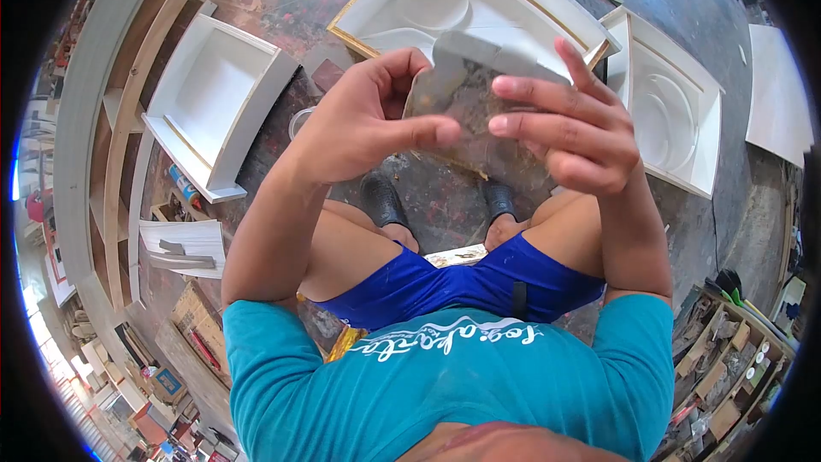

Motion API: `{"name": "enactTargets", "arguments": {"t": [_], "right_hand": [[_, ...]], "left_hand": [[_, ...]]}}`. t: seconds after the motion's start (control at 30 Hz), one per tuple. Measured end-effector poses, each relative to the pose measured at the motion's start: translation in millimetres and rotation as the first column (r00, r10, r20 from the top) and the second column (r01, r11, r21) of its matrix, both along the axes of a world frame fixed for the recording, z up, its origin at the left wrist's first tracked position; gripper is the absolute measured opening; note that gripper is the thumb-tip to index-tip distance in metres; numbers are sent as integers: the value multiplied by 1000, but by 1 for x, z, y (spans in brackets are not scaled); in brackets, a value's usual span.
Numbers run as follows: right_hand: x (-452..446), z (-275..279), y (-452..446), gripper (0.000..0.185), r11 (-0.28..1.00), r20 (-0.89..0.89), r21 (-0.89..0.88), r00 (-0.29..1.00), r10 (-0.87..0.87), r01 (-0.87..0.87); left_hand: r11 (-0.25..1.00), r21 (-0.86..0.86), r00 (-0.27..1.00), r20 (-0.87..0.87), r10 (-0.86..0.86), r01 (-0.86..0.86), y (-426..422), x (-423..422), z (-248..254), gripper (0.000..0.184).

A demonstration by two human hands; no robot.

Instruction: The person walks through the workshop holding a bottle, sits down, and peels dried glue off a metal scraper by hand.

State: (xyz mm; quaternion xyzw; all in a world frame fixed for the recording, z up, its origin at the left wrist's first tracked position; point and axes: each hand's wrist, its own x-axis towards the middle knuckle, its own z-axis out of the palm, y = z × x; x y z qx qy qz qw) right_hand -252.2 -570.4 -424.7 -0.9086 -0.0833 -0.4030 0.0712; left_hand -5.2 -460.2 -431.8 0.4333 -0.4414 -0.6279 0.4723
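Note:
A worn grey-brown sheet (466, 90), which looks like sandpaper, is held up in front of my chest. My left hand (363, 120) pinches its left edge, the thumb across the near face and the other fingers bent behind. At the right side, my right hand (573, 124) has two fingertips over the sheet's face. One finger of that hand points up, and its thumb is mostly hidden. Beyond the sheet lies a large white open box-like piece (376, 13) with bare wood edges, partly covered by the sheet and my hands.
White box-like pieces stand on the floor at left (218, 77) and right (676, 111). A long curved wooden frame (111, 120) runs down the left side. A small white panel (181, 244) bears grey strips. At lower right is a crate of wood scraps (727, 359).

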Motion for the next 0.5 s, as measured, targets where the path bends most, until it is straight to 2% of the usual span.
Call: {"name": "enactTargets", "arguments": {"t": [0.1,0.13,0.2,0.23,0.33,0.43,0.5], "right_hand": [[-3,-1,-10,39,999,48,12,998,-36,35],[-5,-1,-12,41,998,62,20,997,-56,55],[-8,-1,-14,41,994,72,36,992,-108,106],[-8,-3,-17,41,993,86,42,990,-114,110],[-10,-1,-17,33,992,58,46,991,-118,115],[-11,2,-18,29,993,-9,23,993,-114,115],[-11,2,-17,28,993,-36,22,992,-119,120]], "left_hand": [[974,-209,987,115,109,-83,2,-6,1,58],[929,-350,912,329,243,-121,1,-5,3,62],[785,-614,586,609,534,-77,0,-2,12,72],[611,-791,508,524,684,-8,-5,-3,14,72],[427,-844,392,530,752,323,-8,9,8,47],[348,-859,397,488,777,376,-7,2,6,30],[360,-853,409,503,761,379,-5,-4,6,34]]}}
